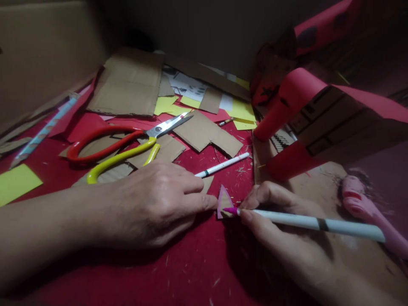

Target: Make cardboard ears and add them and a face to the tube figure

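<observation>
A small cardboard triangle with a pink border lies on the red cloth between my hands. My left hand rests palm down with its fingers curled, and the index fingertip holds the triangle at its left edge. In my right hand is a white felt-tip pen with a magenta tip, pinched near that tip. The pen point touches the lower part of the triangle's face. Scissors with red and yellow handles lie partly open beyond my left hand. Another white felt-tip pen lies just past my fingers.
Cardboard pieces and yellow paper cover the back. To the right stands a red paper and cardboard model on a cardboard base. A pink tool lies near my right wrist. A striped pencil is at left.
</observation>
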Demonstrator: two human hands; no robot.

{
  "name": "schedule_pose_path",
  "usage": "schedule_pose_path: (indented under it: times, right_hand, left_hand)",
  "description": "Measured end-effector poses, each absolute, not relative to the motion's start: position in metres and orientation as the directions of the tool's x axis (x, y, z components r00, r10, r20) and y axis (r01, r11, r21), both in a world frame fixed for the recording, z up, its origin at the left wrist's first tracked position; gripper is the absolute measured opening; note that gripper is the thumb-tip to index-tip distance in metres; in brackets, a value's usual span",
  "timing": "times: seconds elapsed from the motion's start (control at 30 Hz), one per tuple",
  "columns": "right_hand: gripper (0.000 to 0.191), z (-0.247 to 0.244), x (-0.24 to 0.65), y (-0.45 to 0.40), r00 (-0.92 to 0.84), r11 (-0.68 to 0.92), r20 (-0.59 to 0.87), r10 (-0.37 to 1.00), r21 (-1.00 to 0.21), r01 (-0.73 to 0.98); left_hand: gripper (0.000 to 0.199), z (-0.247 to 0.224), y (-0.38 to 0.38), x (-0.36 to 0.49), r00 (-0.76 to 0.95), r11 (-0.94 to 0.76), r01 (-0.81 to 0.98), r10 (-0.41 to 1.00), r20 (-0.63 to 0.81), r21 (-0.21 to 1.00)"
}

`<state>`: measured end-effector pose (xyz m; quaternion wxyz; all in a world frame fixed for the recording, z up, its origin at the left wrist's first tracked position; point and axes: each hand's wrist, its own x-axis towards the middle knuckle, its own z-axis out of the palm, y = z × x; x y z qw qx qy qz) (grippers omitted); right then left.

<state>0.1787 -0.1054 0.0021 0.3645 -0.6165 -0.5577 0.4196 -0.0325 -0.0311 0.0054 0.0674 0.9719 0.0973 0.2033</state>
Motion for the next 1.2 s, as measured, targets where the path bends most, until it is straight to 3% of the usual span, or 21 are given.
schedule_pose_path:
  times: [0.27, 0.67, 1.0, 1.2]
  right_hand:
    - [0.015, 0.0027, 0.1798, -0.1036, -0.020, 0.012, 0.001, 1.000, -0.838, 0.546]
    - [0.011, 0.0074, 0.1774, -0.1062, 0.003, -0.139, -0.166, 0.986, -0.814, 0.565]
    - [0.012, 0.0044, 0.1808, -0.1045, -0.009, -0.062, -0.079, 0.997, -0.844, 0.533]
    - [0.011, 0.0124, 0.1779, -0.1049, -0.017, -0.153, -0.196, 0.980, -0.818, 0.555]
  left_hand:
    - [0.033, 0.0028, -0.0325, -0.0338, 0.918, -0.974, 0.172, 0.212, 0.334, 0.145]
    - [0.035, 0.0040, -0.0321, -0.0327, 0.927, -0.973, 0.193, 0.223, 0.301, 0.128]
    - [0.036, 0.0029, -0.0317, -0.0322, 0.927, -0.972, 0.193, 0.226, 0.299, 0.137]
    - [0.036, 0.0019, -0.0314, -0.0327, 0.927, -0.973, 0.192, 0.224, 0.301, 0.131]
